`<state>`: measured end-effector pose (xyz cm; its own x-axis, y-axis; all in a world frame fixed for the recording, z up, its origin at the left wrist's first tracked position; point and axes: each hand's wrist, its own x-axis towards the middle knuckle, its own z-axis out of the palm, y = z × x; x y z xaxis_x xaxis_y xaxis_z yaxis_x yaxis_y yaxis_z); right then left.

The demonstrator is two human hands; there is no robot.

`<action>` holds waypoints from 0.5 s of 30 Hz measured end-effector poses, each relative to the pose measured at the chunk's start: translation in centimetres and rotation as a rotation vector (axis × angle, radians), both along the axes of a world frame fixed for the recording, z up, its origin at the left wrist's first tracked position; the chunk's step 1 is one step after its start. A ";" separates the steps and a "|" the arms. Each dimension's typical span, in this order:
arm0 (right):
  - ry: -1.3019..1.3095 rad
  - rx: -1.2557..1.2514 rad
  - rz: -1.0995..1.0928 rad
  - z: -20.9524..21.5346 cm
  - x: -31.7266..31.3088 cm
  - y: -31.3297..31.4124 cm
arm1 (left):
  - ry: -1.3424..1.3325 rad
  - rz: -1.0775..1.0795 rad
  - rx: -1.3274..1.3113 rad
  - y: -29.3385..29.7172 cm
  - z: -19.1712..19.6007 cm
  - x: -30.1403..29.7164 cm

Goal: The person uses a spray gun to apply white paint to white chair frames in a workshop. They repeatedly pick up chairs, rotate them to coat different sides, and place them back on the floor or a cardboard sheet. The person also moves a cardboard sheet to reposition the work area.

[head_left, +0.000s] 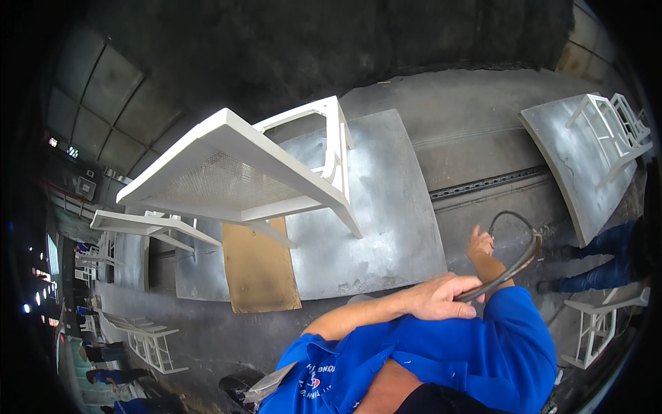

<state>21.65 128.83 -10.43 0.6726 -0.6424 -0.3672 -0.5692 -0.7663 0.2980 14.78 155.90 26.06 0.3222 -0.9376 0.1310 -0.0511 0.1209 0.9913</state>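
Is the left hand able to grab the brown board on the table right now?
Probably not yet: the left hand seems closed around the black hose. If it let go, the way looks free, since the near end of the brown board looks uncovered.

At six o'clock, the blue shirt [441,341] bears white capital lettering [316,393], arched above and below a small emblem [314,381] with red in it; folds partly interrupt the upper line.

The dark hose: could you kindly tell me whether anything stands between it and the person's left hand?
Nothing visible stands in the way: the left hand is closed directly around the dark hose.
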 end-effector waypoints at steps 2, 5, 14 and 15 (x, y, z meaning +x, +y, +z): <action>0.266 0.153 0.080 -2.4 -0.2 -2.4 | 0.008 -0.022 -0.009 0.4 0.4 -0.3; 0.533 0.344 0.343 -6.2 -1.4 -6.7 | -0.082 -0.051 -0.128 0.7 -0.3 -0.5; -0.958 1.334 -0.947 8.9 4.1 -1.8 | -0.275 -0.155 -0.002 2.6 -2.3 -2.0; -1.090 1.391 -0.842 14.1 5.1 -0.7 | -0.268 -0.150 -0.019 3.1 -2.4 -2.2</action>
<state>26.74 128.09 3.71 0.6522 -0.5461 -0.5258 -0.3479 0.4007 -0.8476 12.60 158.98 23.67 0.1322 -0.9686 0.2106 -0.2903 0.1653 0.9425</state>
